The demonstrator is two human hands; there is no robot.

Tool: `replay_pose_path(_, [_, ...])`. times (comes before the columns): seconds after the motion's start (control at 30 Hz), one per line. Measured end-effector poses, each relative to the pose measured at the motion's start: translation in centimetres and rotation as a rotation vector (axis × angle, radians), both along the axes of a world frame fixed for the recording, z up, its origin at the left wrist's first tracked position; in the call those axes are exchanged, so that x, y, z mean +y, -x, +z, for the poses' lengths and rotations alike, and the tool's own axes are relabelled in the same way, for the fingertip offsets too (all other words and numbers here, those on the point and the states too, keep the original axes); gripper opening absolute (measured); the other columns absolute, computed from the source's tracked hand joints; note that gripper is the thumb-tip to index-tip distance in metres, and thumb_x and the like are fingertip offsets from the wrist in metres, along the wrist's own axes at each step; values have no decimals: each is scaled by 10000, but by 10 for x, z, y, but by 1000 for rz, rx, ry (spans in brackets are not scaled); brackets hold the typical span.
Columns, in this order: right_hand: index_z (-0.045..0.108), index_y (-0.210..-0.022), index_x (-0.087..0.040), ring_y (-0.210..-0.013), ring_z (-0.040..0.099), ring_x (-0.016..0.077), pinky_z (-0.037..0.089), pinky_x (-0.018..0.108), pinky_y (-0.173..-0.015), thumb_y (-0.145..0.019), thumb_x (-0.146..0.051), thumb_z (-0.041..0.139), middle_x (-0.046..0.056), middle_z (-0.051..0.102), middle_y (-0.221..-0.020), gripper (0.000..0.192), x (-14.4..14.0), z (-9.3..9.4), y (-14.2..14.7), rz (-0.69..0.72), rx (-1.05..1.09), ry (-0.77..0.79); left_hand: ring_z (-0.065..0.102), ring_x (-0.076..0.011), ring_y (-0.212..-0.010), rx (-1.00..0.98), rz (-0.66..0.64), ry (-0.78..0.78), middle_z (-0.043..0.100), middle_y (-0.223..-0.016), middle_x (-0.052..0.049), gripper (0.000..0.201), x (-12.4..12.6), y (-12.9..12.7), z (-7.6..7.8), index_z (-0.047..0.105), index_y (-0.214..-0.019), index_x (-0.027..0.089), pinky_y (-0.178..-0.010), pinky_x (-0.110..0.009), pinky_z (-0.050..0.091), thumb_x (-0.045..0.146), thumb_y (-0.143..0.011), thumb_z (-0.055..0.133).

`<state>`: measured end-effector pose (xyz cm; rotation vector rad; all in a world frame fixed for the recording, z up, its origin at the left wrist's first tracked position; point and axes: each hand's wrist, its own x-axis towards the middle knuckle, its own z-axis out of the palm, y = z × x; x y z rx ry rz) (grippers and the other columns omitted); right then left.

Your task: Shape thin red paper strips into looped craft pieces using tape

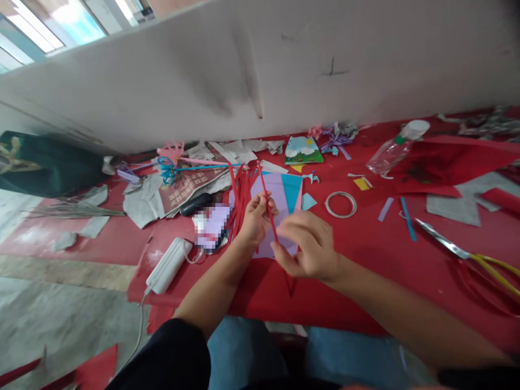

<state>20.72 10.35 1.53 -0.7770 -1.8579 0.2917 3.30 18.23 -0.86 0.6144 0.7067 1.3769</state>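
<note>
2 hands pinch 1 red paper strip (267, 199): left hand (255, 218) grips its upper part, right hand (309, 245) its lower end.

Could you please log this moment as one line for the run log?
left hand: holds red strip | right hand: pinches strip's lower end | under: purple sheet | right: scissors

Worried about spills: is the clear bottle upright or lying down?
Lying down: the bottle rests on its side on the red cloth, white cap on.

thin red paper strip (266, 197) — slanted, pinched at both ends
</note>
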Motion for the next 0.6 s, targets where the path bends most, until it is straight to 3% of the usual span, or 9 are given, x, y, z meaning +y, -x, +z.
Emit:
replay_pose_path(0.07, [664,-1405,-239,-1219,780,381,669,574,-1021,-993,-516,810,207,774,-1365,518,14,-22,-1,-61,-7,194,584,-89,-717,7,45,-42,631,-823,17,511,3,4,2,734,-1084,206,-713,-247,499,532,-821,1027])
replay_pose_path(0.13, [682,-1360,-216,-915,818,305,669,452,-804,-1048,-494,757,151,833,-1135,424,14,-42,0,18,-83,433,586,-91,-722,26,92,-82,647,-825,13,522,7,8,2,740,-1076,219,-713,-248,500,553,-804,1036])
replay_pose_path(0.2, [730,-1154,-244,-683,765,228,584,347,-649,-1111,-416,684,40,806,-847,183,7,-54,2,107,-141,529,590,-91,-737,56,146,-124,669,-846,10,522,10,12,2,745,-1065,235,-725,-245,503,575,-796,1036])
replay_pose_path(0.27, [689,-952,-260,-620,740,196,534,309,-608,-1147,-356,620,-6,759,-727,228,0,-56,3,154,-150,542,610,-89,-770,103,195,-170,715,-905,1,539,12,14,2,755,-1051,245,-747,-238,504,601,-769,1047])
replay_pose_path(0.33, [631,-887,-267,-641,757,197,542,312,-619,-1168,-358,568,-2,775,-752,302,0,-53,0,149,-110,525,637,-95,-804,174,211,-215,777,-995,-22,570,12,13,3,784,-1074,247,-776,-243,515,639,-752,1044])
replay_pose_path(0.47, [669,-1032,-291,-764,812,249,610,374,-707,-1203,-475,479,41,828,-887,315,26,-46,-24,14,32,424,673,-133,-815,365,157,-284,838,-1074,-85,566,-1,3,2,838,-1202,236,-831,-301,559,708,-896,900])
replay_pose_path(0.6, [695,-1096,-286,-885,827,302,627,438,-808,-1198,-640,431,96,845,-950,453,64,-51,-54,-132,99,345,666,-142,-795,604,149,-317,820,-953,-63,394,-17,-11,-7,862,-1068,217,-813,-294,544,600,-986,826])
